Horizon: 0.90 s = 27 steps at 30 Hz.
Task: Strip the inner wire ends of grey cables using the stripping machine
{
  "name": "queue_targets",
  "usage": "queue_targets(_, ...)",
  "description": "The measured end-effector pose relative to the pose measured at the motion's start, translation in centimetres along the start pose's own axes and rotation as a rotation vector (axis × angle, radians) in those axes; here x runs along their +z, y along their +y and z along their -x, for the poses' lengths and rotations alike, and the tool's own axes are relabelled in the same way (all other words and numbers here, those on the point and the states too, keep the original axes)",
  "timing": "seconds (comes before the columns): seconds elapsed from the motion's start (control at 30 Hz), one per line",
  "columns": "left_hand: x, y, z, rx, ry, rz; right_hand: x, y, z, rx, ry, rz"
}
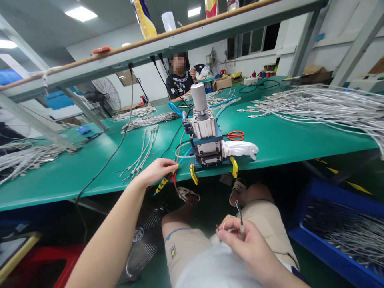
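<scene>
Low in the frame, right of centre, the right hand (243, 240) pinches a cable (241, 219) over the lap. Its short visible length stands nearly upright, its long axis leaning slightly to the upper left, with the stripped red and dark wire ends pointing up.

At mid-frame the left hand (157, 170) lies at the near edge of the green table (270, 140), fingers closed around a yellow-and-black striped wire (163, 183) that slants down to the lower left past the edge.

Just right of that hand, the machine (205, 140) stands at the table edge, its cylinder upright. Red scissors (235, 135) and a white glove (240, 149) lie to its right.

Bare green surface runs between the machine and the cable bundles (324, 106) at upper right. A blue bin (339, 236) of cables fills the lower right. A person (180, 82) sits at the far side.
</scene>
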<state>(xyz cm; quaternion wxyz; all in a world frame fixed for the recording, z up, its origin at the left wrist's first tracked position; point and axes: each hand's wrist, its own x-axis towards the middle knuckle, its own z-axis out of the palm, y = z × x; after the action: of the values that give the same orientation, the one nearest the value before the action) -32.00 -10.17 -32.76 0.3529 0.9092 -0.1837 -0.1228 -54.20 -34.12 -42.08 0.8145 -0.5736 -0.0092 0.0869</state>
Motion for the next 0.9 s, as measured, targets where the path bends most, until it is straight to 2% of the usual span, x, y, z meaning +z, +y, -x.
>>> queue_targets(0.1,0.0,0.7,-0.3,0.031,-0.008,-0.125,0.0,0.0,-0.1,-0.001,0.005,0.004)
queue_targets(0.17,0.5,1.1,-0.4,0.049,0.027,-0.213,0.0,0.0,-0.2,0.004,0.002,0.008)
queue_targets(0.37,4.3,0.5,-0.2,0.104,0.323,-0.385,0.1,-0.2,-0.1,-0.009,0.010,0.034)
queue_targets(0.47,5.1,0.0,0.1,0.124,0.377,-0.362,0.1,-0.5,0.1,-0.006,0.003,0.045)
queue_targets(0.53,4.4,0.0,0.3,0.132,0.330,-0.318,0.1,-0.6,0.2,-0.009,-0.005,0.048)
queue_targets(0.73,-0.2,0.0,0.7,0.077,-0.041,-0.094,0.1,-0.1,0.3,-0.042,0.001,0.056)
queue_targets(0.9,-1.3,-0.3,-0.2,-0.004,-0.152,0.037,0.4,-0.1,0.3,-0.043,0.000,0.052)
